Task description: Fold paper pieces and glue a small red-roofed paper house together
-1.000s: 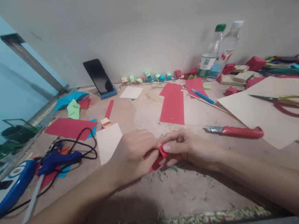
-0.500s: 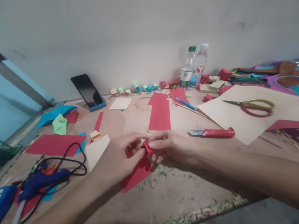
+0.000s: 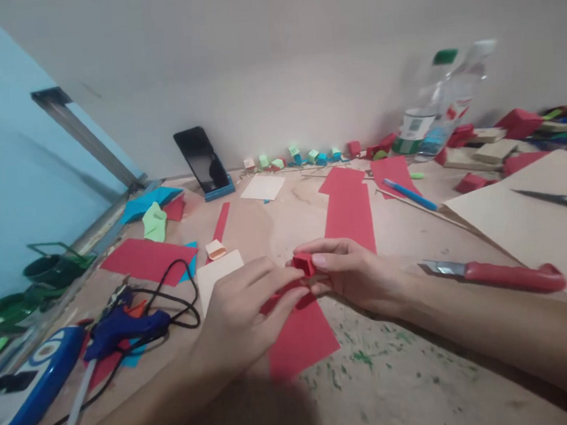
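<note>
My right hand (image 3: 351,269) pinches a small red paper box (image 3: 304,264) between thumb and fingers. The box's hollow side faces left. My left hand (image 3: 251,306) is just to the left of it, fingers bent and thumb apart, the tips close to the box; whether they touch it I cannot make out. Red shows between the left thumb and fingers. Under both hands lies a red paper sheet (image 3: 303,338), partly covered by them. A cream paper piece (image 3: 220,274) lies beside the left hand, with a small folded cream paper piece (image 3: 215,249) at its upper edge.
At left lie a blue glue gun (image 3: 125,326) with its black cord and a blue-and-white object (image 3: 36,382). A red-handled knife (image 3: 509,276) and scissors (image 3: 552,198) are at right. Phone (image 3: 203,160), tiny paper cubes (image 3: 313,155) and bottles (image 3: 414,127) stand along the wall.
The view has swung left, so things sit farther right. My left fingers have drawn back a little from the red box, which stays in my right hand.
</note>
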`<move>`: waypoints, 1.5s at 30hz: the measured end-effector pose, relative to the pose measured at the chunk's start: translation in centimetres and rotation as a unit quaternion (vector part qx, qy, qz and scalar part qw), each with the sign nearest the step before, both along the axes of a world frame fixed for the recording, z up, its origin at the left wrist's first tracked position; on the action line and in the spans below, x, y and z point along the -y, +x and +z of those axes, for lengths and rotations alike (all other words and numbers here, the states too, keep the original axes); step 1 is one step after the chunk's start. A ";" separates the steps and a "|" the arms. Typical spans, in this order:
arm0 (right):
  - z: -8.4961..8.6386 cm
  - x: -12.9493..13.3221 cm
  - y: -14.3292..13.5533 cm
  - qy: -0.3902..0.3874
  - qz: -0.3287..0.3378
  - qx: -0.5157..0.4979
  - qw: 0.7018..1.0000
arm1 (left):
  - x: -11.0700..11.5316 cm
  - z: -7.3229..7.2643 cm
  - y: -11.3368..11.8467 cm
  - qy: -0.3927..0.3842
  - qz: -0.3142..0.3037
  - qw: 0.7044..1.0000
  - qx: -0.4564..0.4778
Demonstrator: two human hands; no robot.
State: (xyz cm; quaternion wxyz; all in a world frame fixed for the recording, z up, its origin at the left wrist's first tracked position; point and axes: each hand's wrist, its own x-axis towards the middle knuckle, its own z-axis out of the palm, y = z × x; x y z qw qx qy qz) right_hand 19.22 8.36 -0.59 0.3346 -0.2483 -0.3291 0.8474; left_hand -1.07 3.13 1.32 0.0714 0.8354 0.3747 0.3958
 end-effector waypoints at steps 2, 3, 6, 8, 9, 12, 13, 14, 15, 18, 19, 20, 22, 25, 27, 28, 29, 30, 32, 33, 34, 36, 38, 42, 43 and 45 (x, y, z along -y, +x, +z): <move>-0.4 -0.1 0.0 -0.008 0.004 0.005 1.000 | -0.2 -0.6 0.1 0.009 0.004 1.000 -0.009; -0.4 -0.2 0.1 -0.009 0.005 0.010 1.000 | -0.2 -0.8 0.1 0.015 0.012 1.000 -0.014; -0.4 -0.4 0.3 0.000 0.031 0.017 0.999 | -0.3 -0.9 0.3 0.041 0.047 0.997 -0.053; -0.4 -0.5 0.3 -0.002 0.049 0.018 0.999 | -0.3 -0.7 0.4 0.046 0.065 0.993 -0.091; -0.5 -0.5 0.4 -0.007 0.053 0.017 0.998 | -0.4 -0.6 0.5 0.043 0.071 0.991 -0.105; -0.5 -0.4 0.3 -0.024 0.051 0.011 0.998 | -0.3 -0.2 0.4 0.046 0.066 0.990 -0.117; -0.5 -0.3 0.2 -0.030 0.050 0.007 0.998 | -0.3 -0.2 0.4 0.051 0.061 0.990 -0.117; -0.5 -0.2 0.2 -0.028 0.047 -0.001 0.999 | -0.2 -0.3 0.4 0.055 0.055 0.990 -0.118; -0.5 -0.2 0.1 -0.031 0.045 -0.003 0.999 | -0.1 -0.4 0.4 0.055 0.055 0.990 -0.120; -0.4 0.0 0.1 -0.034 0.033 0.004 0.999 | 0.5 -0.8 0.6 0.046 0.073 0.991 -0.099; -0.4 0.0 0.2 -0.034 0.023 0.010 0.999 | 0.7 -0.7 0.7 0.041 0.072 0.993 -0.081; -0.4 0.0 0.2 -0.032 0.012 0.016 0.999 | 0.8 -0.5 0.7 0.036 0.067 0.995 -0.061; -0.6 0.0 0.3 -0.022 -0.008 0.017 1.000 | 0.6 0.4 0.2 0.019 0.063 0.998 -0.025; -0.8 -0.4 0.4 -0.010 -0.024 0.017 1.000 | -1.1 2.6 -2.1 -0.036 0.193 0.980 0.021; -0.8 -0.5 0.4 -0.006 -0.031 0.018 0.999 | -2.6 3.9 -4.5 -0.094 0.278 0.956 0.009; -0.8 -0.5 0.3 -0.007 -0.032 0.019 0.999 | -3.4 4.3 -5.7 -0.131 0.279 0.951 -0.030; -0.7 -0.5 0.2 -0.009 -0.032 0.021 0.999 | -4.1 4.5 -6.9 -0.168 0.254 0.949 -0.085; -0.5 -0.5 0.2 -0.011 -0.033 0.025 0.999 | -4.7 4.4 -7.9 -0.186 0.214 0.949 -0.134; -0.3 -0.3 0.1 -0.014 -0.038 0.035 0.999 | -5.8 3.8 -9.4 -0.223 0.133 0.939 -0.226; -0.2 -0.2 0.0 -0.016 -0.042 0.040 0.998 | -6.1 3.3 -9.9 -0.231 0.120 0.935 -0.240; -0.2 -0.1 0.0 -0.020 -0.045 0.045 0.998 | -6.4 2.9 -10.2 -0.238 0.111 0.932 -0.249; -0.2 0.0 0.0 -0.025 -0.044 0.049 0.998 | -6.7 2.2 -10.4 -0.245 0.113 0.930 -0.251; -0.4 0.1 0.0 -0.027 -0.045 0.050 0.997 | -6.7 2.1 -10.1 -0.247 0.126 0.930 -0.243; -0.6 0.1 -0.1 0.003 -0.075 0.055 0.996 | -5.5 3.1 -7.8 -0.252 0.142 0.937 -0.196; -0.7 0.1 0.0 0.019 -0.083 0.053 0.995 | -4.9 3.3 -6.9 -0.257 0.140 0.940 -0.178; -0.6 0.1 0.0 0.051 -0.095 0.049 0.993 | -3.8 3.5 -4.9 -0.266 0.129 0.945 -0.139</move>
